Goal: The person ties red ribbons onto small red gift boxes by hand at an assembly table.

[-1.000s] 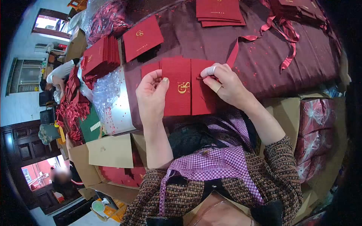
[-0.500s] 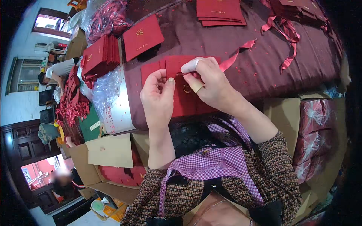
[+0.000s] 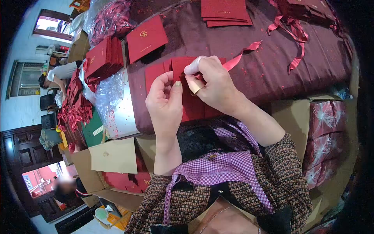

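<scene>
Head | left hand (image 3: 165, 97) pinches red card (image 3: 191, 107) edge | right hand (image 3: 214, 82): grasp hidden | cloth (image 3: 272, 74) spreads rightward

Near card (image 3: 193, 107): red. Far-left card (image 3: 157, 33): red, gold emblem. Ribbon (image 3: 234, 61): rosy red. Cloth (image 3: 272, 66): dark plum. Apron (image 3: 224, 167): purple-and-white gingham. Sleeves (image 3: 288, 158): brown-and-black check. Left box (image 3: 117, 199): tan.
</scene>
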The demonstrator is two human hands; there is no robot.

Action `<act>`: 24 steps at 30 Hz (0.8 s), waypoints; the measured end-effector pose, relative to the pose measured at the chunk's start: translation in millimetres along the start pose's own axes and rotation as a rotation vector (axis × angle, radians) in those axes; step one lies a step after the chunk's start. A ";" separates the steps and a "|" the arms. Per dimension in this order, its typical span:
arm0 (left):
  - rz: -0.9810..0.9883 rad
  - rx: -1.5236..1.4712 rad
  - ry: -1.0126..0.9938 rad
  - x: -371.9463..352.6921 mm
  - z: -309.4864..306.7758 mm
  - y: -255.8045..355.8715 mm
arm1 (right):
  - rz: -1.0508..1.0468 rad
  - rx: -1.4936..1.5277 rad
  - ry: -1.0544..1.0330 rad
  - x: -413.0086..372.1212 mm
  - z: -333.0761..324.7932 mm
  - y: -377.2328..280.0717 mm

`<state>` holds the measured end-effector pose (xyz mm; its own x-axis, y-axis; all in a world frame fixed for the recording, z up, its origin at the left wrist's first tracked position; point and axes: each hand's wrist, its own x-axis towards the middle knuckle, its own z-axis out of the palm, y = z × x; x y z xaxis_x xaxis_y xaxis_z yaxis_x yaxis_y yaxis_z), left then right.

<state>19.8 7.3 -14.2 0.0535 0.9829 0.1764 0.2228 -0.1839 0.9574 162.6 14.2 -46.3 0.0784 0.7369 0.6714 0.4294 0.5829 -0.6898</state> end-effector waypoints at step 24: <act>0.402 0.215 -0.152 15.6 -0.2 -12.2 | 0.060 0.143 -0.252 20.6 -31.6 1.1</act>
<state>17.7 24.9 -23.1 0.3152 0.8235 0.4717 0.3509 -0.5629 0.7483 193.2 19.2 -24.7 -0.1340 0.8230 0.5519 0.2983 0.5646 -0.7696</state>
